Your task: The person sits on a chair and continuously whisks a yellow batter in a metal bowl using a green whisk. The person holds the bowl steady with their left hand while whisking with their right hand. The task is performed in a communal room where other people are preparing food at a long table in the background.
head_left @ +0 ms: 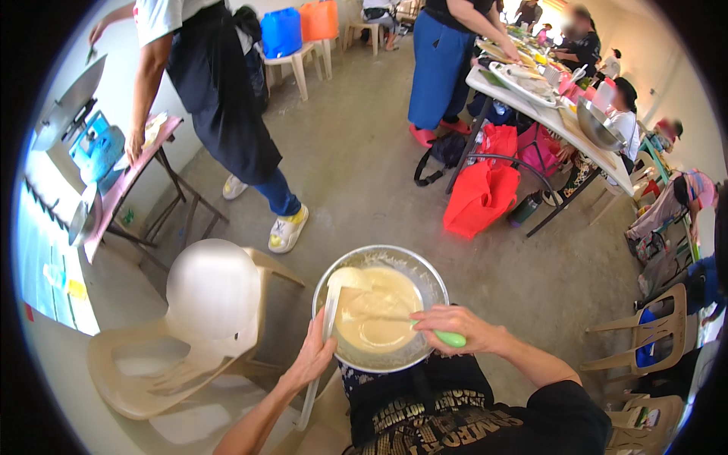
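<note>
Green handle [453, 340] wrapped in your right hand [464, 324], white utensil [331, 309] gripped in your curled left hand [311, 356] against the bowl [434, 288]: stir the mixture [390, 292] slowly, keeping everything level.

The left of two head-worn fisheye cameras looks steeply down over the person's black T-shirt [425, 413]. The metal mixing bowl [434, 288] and hands [461, 327] lie close, below centre; the wide view reaches forward across the concrete floor [341, 152] to a farther worktop [618, 163], bending edges toward its rim.
</note>
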A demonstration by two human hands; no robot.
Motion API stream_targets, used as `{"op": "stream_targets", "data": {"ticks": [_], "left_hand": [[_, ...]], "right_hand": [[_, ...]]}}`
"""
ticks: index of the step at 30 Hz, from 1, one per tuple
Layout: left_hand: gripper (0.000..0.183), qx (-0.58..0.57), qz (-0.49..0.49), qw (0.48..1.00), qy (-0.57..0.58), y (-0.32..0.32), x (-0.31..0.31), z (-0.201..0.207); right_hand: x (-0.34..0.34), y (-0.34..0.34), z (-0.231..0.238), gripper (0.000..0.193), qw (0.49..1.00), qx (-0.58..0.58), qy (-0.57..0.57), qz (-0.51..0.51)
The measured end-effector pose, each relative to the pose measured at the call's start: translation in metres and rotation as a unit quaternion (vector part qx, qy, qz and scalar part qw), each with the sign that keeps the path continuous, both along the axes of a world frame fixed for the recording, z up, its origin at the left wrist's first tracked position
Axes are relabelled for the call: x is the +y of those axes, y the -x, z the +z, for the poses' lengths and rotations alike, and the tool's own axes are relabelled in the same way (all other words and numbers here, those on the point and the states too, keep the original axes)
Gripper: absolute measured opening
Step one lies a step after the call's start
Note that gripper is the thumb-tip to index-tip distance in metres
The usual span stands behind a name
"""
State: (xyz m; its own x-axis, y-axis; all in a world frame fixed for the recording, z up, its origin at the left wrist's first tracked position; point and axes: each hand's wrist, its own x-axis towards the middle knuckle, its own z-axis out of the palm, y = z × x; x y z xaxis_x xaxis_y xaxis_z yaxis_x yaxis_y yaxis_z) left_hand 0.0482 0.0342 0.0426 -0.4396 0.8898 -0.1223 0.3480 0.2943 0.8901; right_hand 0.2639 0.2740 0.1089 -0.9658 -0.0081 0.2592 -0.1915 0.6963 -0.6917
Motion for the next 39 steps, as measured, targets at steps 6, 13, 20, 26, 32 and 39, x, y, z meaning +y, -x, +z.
{"op": "stream_targets", "data": {"ticks": [6, 13, 20, 26, 32, 39], "left_hand": [[0.067, -0.029, -0.011, 0.999, -0.015, 0.003, 0.004, -0.009], [0.066, -0.103, 0.017, 0.994, -0.011, 0.001, -0.004, -0.004], [0.067, -0.108, 0.023, 0.994, -0.009, 0.002, -0.004, -0.004], [0.067, -0.11, 0.023, 0.994, -0.006, 0.003, -0.003, -0.005], [0.067, -0.09, 0.013, 0.996, 0.001, 0.003, -0.004, -0.009], [0.066, -0.113, 0.03, 0.993, -0.005, 0.001, -0.003, -0.004]], "right_hand": [[0.016, -0.025, 0.041, 0.017, 0.991, -0.065, 0.107, -0.054], [0.029, -0.02, 0.024, 0.018, 0.962, -0.041, 0.21, -0.169], [0.025, 0.016, -0.018, 0.018, 0.963, -0.039, 0.224, -0.145], [0.015, 0.013, -0.019, 0.017, 0.972, -0.077, 0.217, -0.038], [0.029, -0.006, 0.034, 0.015, 0.975, -0.1, 0.199, 0.015], [0.043, -0.003, 0.015, 0.017, 0.972, -0.044, 0.196, -0.124]]}}
